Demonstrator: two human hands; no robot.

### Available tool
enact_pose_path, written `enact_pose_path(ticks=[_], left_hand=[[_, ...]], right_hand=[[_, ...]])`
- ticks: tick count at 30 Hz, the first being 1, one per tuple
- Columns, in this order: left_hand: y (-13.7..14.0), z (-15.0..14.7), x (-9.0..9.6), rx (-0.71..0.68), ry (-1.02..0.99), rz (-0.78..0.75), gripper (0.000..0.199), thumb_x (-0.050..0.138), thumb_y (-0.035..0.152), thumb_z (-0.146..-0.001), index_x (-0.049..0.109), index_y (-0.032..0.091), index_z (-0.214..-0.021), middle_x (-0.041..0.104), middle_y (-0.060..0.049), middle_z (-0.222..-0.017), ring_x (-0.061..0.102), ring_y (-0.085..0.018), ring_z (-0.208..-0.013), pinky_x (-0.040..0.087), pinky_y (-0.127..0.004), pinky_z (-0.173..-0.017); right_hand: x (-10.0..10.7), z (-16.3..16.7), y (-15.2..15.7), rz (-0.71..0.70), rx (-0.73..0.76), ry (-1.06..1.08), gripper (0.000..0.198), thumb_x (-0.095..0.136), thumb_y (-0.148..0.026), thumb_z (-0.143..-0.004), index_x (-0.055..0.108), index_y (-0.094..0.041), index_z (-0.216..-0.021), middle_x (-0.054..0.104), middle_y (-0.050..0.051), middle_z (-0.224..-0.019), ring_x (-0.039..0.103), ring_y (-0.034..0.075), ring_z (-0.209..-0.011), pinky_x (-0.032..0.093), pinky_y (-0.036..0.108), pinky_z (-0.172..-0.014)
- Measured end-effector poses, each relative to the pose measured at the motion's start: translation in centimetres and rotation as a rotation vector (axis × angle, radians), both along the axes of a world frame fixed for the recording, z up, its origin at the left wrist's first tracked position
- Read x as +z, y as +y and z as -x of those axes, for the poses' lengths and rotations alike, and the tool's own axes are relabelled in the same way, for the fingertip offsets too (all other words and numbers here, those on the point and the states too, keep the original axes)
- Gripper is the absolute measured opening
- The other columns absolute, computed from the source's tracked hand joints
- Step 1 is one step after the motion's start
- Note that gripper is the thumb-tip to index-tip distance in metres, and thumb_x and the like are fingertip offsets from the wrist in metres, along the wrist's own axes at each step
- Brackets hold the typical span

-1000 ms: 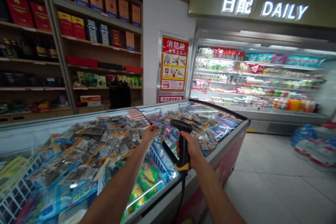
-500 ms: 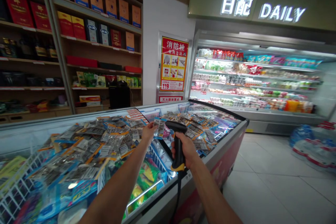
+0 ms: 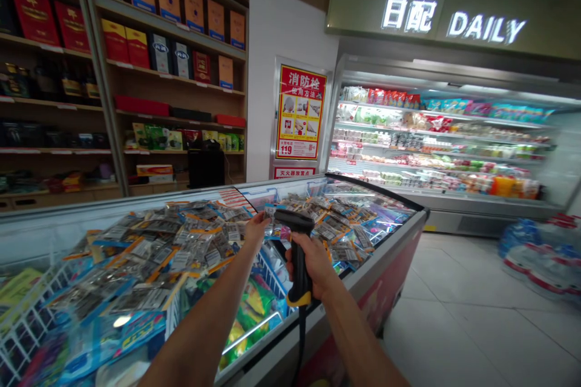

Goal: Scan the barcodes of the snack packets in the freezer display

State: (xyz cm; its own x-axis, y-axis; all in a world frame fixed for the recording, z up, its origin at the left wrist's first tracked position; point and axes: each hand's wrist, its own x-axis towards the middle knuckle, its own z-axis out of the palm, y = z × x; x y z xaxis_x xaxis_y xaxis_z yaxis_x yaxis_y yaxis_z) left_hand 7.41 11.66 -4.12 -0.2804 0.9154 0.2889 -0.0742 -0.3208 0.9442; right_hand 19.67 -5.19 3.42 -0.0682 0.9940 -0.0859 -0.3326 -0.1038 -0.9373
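While the left hand [image 3: 256,228] pinches a small packet [image 3: 269,217], the right hand [image 3: 316,263] wraps tightly round a scanner [image 3: 299,269].

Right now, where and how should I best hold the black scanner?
Probably by its roughly upright handle, from the right, where your right hand wraps it. The handle is slim and hangs below the head, which juts left toward the packet in your left hand; the cord leaves the bottom.

the scanner [image 3: 298,269] at six o'clock looks like matt black plastic, its butt smooth yellow plastic; the packets [image 3: 122,263] toward eight are glossy, crinkled clear film; the shelving [image 3: 181,92] at ten looks like dull wood; the floor [image 3: 454,326] at four is smooth, faintly shiny tile.
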Motion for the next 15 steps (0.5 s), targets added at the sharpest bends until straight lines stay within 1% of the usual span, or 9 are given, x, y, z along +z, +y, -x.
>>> enact_pose_path(ticks=[3,5,8,11,15], left_hand=[[0.4,0.1,-0.3,-0.052,-0.222,-0.056,0.025,0.064,0.017,-0.051,0.066,0.016,-0.076,0.069,-0.002,-0.076,0.061,-0.017,-0.076,0.044,-0.03,-0.077],[0.5,0.1,-0.5,-0.06,-0.286,-0.059,0.026,0.066,0.017,-0.047,0.066,0.016,-0.073,0.069,-0.002,-0.073,0.06,-0.017,-0.074,0.043,-0.03,-0.076],[0.5,0.0,-0.5,-0.076,-0.336,-0.054,0.027,0.067,0.016,-0.044,0.066,0.016,-0.071,0.068,-0.001,-0.07,0.059,-0.016,-0.07,0.043,-0.029,-0.073],[0.4,-0.2,-0.4,-0.09,-0.344,-0.053,0.022,0.067,0.016,-0.045,0.065,0.014,-0.067,0.065,0.0,-0.062,0.057,-0.015,-0.064,0.042,-0.029,-0.07],[0.5,-0.3,-0.3,-0.084,-0.345,-0.05,0.023,0.067,0.017,-0.045,0.065,0.014,-0.068,0.064,0.001,-0.061,0.057,-0.015,-0.062,0.042,-0.029,-0.069]], right_hand=[[0.1,-0.1,-0.6,-0.006,-0.029,-0.023,0.028,0.056,-0.043,-0.063,0.052,-0.016,-0.069,0.051,-0.004,-0.043,0.043,0.009,-0.031,0.035,0.02,-0.029],[0.2,-0.3,-1.1,-0.024,-0.044,-0.025,0.029,0.057,-0.043,-0.063,0.052,-0.016,-0.072,0.051,-0.005,-0.043,0.043,0.009,-0.031,0.035,0.02,-0.029],[0.3,-0.4,-1.8,-0.022,-0.037,-0.027,0.03,0.057,-0.043,-0.063,0.052,-0.015,-0.073,0.051,-0.005,-0.042,0.043,0.008,-0.03,0.034,0.019,-0.028],[0.3,-0.4,-2.2,0.001,-0.025,-0.016,0.03,0.057,-0.043,-0.063,0.052,-0.015,-0.071,0.051,-0.004,-0.043,0.042,0.008,-0.029,0.034,0.019,-0.027],[0.1,-0.3,-1.8,0.018,-0.018,-0.004,0.029,0.056,-0.043,-0.064,0.052,-0.015,-0.071,0.052,-0.005,-0.043,0.044,0.009,-0.031,0.035,0.02,-0.028]])
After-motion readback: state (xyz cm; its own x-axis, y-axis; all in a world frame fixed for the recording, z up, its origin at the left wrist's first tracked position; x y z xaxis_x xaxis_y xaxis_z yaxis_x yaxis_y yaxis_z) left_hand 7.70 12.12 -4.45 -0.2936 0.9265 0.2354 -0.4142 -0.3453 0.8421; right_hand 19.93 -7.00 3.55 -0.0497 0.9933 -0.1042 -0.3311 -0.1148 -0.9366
